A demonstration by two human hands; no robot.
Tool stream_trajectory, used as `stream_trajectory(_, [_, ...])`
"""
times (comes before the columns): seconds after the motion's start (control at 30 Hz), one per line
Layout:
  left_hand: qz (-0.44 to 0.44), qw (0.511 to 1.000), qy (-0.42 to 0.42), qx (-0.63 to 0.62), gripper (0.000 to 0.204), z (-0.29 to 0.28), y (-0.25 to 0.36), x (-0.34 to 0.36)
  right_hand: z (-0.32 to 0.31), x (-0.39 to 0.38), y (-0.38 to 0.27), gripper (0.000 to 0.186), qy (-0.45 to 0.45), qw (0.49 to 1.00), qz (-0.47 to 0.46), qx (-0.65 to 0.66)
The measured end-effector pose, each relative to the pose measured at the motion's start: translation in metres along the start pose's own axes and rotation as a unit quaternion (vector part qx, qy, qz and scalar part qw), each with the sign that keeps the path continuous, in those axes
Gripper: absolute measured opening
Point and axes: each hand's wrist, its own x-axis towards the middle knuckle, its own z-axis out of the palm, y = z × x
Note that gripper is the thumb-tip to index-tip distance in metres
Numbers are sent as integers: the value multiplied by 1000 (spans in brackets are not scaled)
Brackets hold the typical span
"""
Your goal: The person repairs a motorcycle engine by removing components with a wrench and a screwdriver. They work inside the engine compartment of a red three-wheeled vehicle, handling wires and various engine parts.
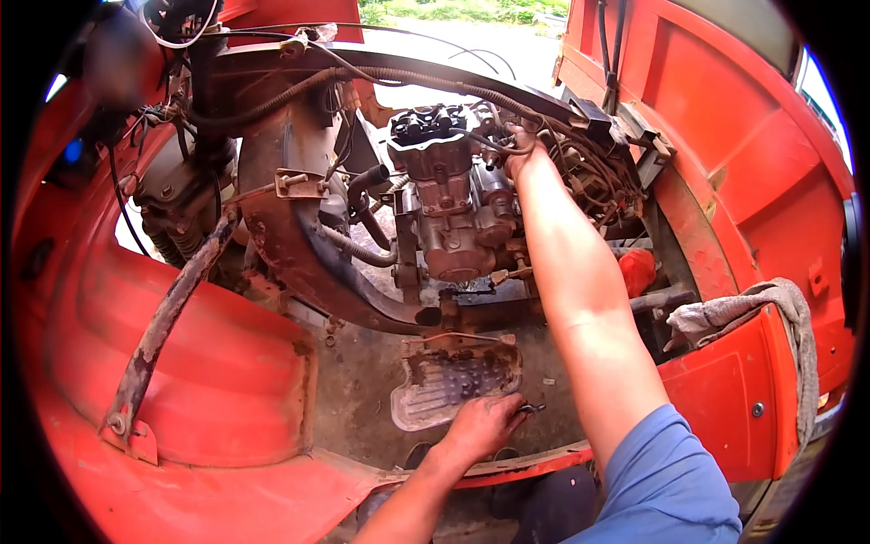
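My left hand (482,424) is closed on a small dark metal piece (532,408), whose end sticks out past the fingertips; its exact kind does not show. Just beyond that hand, a shallow ribbed tray (410,419) with dark grime in it lies on the floor. My right arm reaches far forward, and my right hand (520,150) is at the upper right side of a dirty engine (449,195), beside a thin black hose (485,141). Its fingers are mostly hidden among the parts there. The engine's top is uncovered, showing dark inner parts.
A curved dark frame beam (285,218) runs left of the engine. A rusty strut (172,326) slants across the left red panel (217,372). A corrugated hose (435,83) arches over the back. On the right, a grey cloth (739,313) hangs over a red panel (725,394) near tangled wires (589,168).
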Motion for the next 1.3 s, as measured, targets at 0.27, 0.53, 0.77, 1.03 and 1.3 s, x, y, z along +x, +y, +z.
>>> stream_trajectory(0.27, [-13, 1000, -4, 20, 20, -1, 1, -1, 2, -15, 8, 31, 38, 996, 20, 72])
stream_trajectory(0.53, [-8, 1000, -10, 22, 22, 5, -2, 2, -18, -40, 8, 17, 34, 994, 33, 102])
stream_trajectory(0.77, [-33, 999, -25, 33, 22, 7, -5, 0, 30, -69, 12, 26, 81, 996, -17, 27])
stream_trajectory(1.03, [-3, 999, -40, 27, 23, 9, 1, 3, -35, -22, 6, 22, 27, 999, 21, 16])
stream_trajectory(1.3, [-16, 998, -49, 31, 24, 7, -3, -1, 12, -53, 14, 22, -4, 999, -29, -18])
